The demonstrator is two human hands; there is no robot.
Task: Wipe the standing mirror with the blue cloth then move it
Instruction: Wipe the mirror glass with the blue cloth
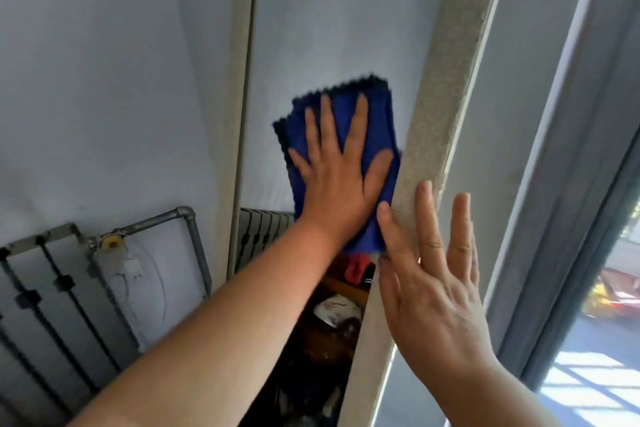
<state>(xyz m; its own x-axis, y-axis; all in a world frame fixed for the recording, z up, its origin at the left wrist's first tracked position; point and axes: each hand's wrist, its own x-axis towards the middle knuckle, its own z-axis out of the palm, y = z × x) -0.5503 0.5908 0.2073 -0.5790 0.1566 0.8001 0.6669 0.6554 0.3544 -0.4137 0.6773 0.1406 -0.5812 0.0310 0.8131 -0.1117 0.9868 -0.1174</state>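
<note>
Against the glass of a tall standing mirror (332, 28), the left hand (337, 166) presses a folded blue cloth (375, 107) flat, fingers spread wide. Just beside it, the right hand (433, 281) rests open on the mirror's pale, rough right frame edge (440, 97), fingers straight and slightly apart, thumb toward the glass. Wiping appears underway. The mirror looks rigid, tall, likely heavy and breakable; gripping both side frames seems safest. The cloth is soft and light.

Deep blue cloth (377, 121) with dark zigzag edge; mirror (440, 107) frame speckled beige; pale bluish-grey wall (104, 80)
</note>
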